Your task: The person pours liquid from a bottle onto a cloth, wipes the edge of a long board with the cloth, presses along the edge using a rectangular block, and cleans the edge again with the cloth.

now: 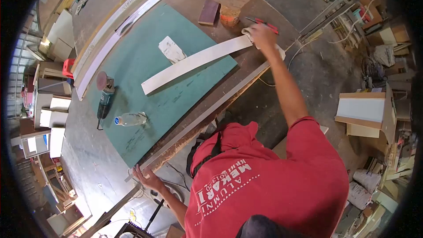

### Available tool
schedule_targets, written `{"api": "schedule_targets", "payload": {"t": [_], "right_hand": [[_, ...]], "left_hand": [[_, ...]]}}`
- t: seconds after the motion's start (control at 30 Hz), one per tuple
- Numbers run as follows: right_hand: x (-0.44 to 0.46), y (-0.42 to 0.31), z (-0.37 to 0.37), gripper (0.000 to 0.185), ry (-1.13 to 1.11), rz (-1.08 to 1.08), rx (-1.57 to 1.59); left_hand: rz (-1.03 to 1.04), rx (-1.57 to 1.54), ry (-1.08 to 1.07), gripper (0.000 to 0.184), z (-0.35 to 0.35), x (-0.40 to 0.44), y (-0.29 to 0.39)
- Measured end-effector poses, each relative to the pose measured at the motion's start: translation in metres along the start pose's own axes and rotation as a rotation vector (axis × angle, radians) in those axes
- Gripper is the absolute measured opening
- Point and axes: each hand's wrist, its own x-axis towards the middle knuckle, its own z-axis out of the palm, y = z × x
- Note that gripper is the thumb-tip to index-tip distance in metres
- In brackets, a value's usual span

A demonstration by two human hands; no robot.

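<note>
In the upper right, my right hand [264,39] is closed on a crumpled white cloth [282,53], over the far end of a long white strip [194,64]. The strip lies slightly bowed across a green board [132,101]. Down at the near left corner of the table, my left hand [148,180] rests with fingers apart on the end of a flat metal bar [194,128] along the table edge. Just beyond my right hand lies a red-handled tool [266,25].
An angle grinder [105,97] and a clear bottle with blue cap [131,119] stand on the board. A white scrap piece [172,50], a dark red block [209,12] and an orange-marked round block [229,16] lie farther back. Long pale strips [132,17] line the far side.
</note>
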Motion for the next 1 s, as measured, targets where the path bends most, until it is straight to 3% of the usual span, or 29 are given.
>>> {"api": "schedule_targets", "payload": {"t": [0.07, 0.2, 0.27, 0.3, 0.37, 0.43, 0.5, 0.57, 0.63, 0.7, 0.77, 0.8, 0.83, 0.87, 0.9, 1.0], "right_hand": [[-0.002, 0.036, -0.014, 0.024, -0.196, 0.426, -0.039], [-0.005, 0.077, 0.019, 0.029, -0.046, 0.444, 0.145], [0.000, 0.080, 0.025, 0.030, -0.120, 0.216, 0.198], [0.002, 0.084, 0.027, 0.030, -0.129, 0.222, 0.204], [0.002, 0.098, 0.018, 0.027, -0.159, 0.364, 0.516], [-0.005, 0.109, -0.021, 0.027, -0.118, 0.420, 0.461], [-0.035, 0.124, -0.057, 0.031, 0.061, 0.687, 0.965], [-0.076, 0.098, -0.135, 0.032, 0.379, 0.613, 1.194], [-0.127, 0.061, -0.204, 0.032, 0.608, 0.438, 1.191], [-0.181, 0.006, -0.223, 0.033, 0.355, 0.523, 0.833], [-0.277, 0.030, -0.157, 0.030, -0.554, 0.934, 0.497], [-0.355, 0.060, -0.099, 0.027, -0.681, 0.707, 0.565], [-0.356, -0.030, -0.119, 0.026, -0.731, 0.821, 0.796], [-0.357, -0.111, -0.137, 0.024, -0.601, 0.876, 1.051], [-0.375, -0.147, -0.131, 0.022, -0.598, 0.978, 1.302], [-0.398, -0.255, -0.143, 0.017, -0.462, 1.084, 1.375]], "left_hand": [[-0.008, 0.044, -0.003, 0.039, 0.000, -0.005, 0.001], [0.036, 0.034, -0.065, 0.044, 0.002, 0.007, 0.014], [0.078, 0.055, -0.093, 0.047, 0.005, 0.023, 0.039], [0.043, -0.034, -0.117, 0.050, 0.007, 0.035, 0.054], [0.012, -0.121, -0.142, 0.053, 0.008, 0.059, 0.075], [0.156, -0.107, -0.158, 0.059, 0.015, 0.084, 0.083], [0.171, -0.181, -0.180, 0.065, 0.029, 0.107, 0.078], [0.175, -0.268, -0.235, 0.078, 0.047, 0.127, 0.073], [0.201, -0.335, -0.276, 0.091, 0.065, 0.145, 0.066], [0.295, -0.436, -0.282, 0.097, 0.089, 0.160, 0.058], [0.331, -0.551, -0.328, 0.097, 0.104, 0.170, 0.058], [0.299, -0.616, -0.371, 0.096, 0.109, 0.174, 0.060], [0.302, -0.628, -0.376, 0.096, 0.120, 0.181, 0.050], [0.314, -0.630, -0.442, 0.092, 0.135, 0.185, 0.037], [0.328, -0.631, -0.508, 0.088, 0.145, 0.190, 0.030], [0.191, -0.891, -0.724, 0.073, 0.140, 0.196, 0.042]]}}
